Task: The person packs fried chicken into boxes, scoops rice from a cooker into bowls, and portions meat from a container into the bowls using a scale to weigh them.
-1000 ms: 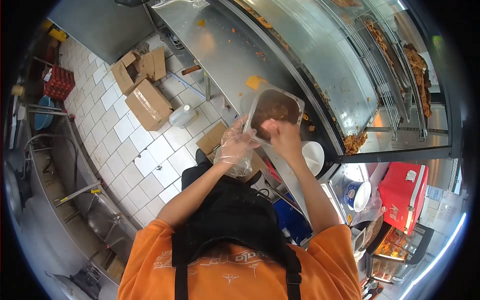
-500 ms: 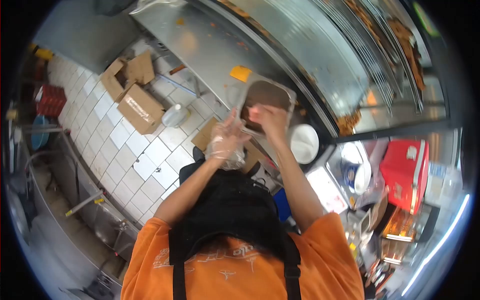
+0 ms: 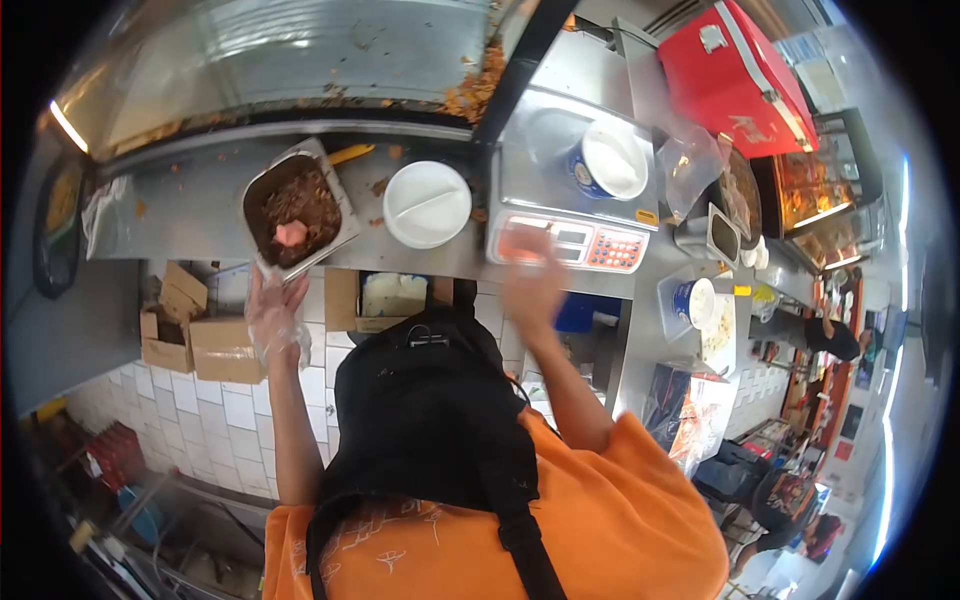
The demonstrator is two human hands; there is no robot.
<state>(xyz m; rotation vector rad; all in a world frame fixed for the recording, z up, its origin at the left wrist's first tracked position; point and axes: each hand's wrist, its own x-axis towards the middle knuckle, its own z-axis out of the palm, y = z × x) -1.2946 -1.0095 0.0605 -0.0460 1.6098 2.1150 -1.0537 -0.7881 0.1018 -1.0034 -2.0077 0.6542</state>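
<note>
My left hand [image 3: 276, 315], in a clear plastic glove, is open with its fingertips right at the near corner of a metal pan [image 3: 343, 215]. Dark brown chopped food [image 3: 305, 195] fills the bottom of that pan, and a small pink thing [image 3: 290, 233] rests on top of it. My right hand [image 3: 532, 285] is bare and smeared by motion, in front of a digital scale [image 3: 515, 225]. A white and blue tub [image 3: 612, 160] stands on the scale's plate. Between the pan and the scale sits a round white container [image 3: 428, 205] with a divider.
A glass display case [image 3: 300, 60] runs behind the steel counter [image 3: 205, 215]. Further right are a red cooler [image 3: 735, 80], another tub [image 3: 693, 303] and a white board with chopped food [image 3: 718, 330]. Cardboard boxes [image 3: 225, 350] lie on the tiled floor. Other people [image 3: 830, 338] are at the far right.
My view has swung to the right. My right hand has left the pan and moved over to the scale, and the pink thing now lies in the pan. My left hand stays by the pan.
</note>
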